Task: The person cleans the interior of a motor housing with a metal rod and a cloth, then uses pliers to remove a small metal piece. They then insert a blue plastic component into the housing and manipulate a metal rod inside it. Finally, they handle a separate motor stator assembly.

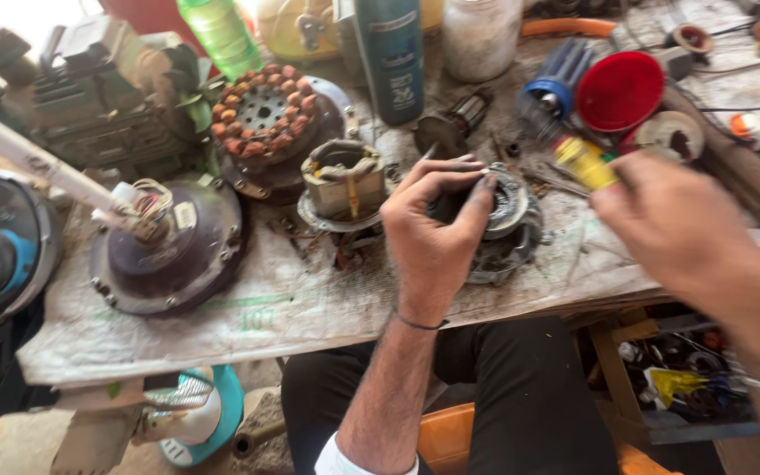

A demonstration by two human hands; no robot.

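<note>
1. Your left hand (pixel 437 233) is curled over the top of a grey metal motor housing (pixel 507 224), fingers bent and spread, fingertips pressing on its dark upper part. The grip is loose rather than a closed fist.
2. Your right hand (pixel 683 224) is blurred. It seems closed around a tool with a yellow handle (pixel 584 163), which sticks out above the knuckles; you cannot see the tool's tip.
3. The motor housing sits on the counter (pixel 292 303) near its front edge, directly in front of you, between your two hands. It is round, dull and grimy, with a ribbed rim showing at the right of your left hand.
4. Just left of it stands a small stator with a square core (pixel 342 185), wires trailing below it.
5. Further left lies a dark round fan motor body (pixel 173 246) with a white rod and coloured wires at its centre.
6. Behind those rests a copper-wound stator ring (pixel 263 110).
7. Past the housing stand a teal spray can (pixel 390 53), a red round lid (pixel 619 90) and a blue ribbed part (pixel 556 84).
</note>
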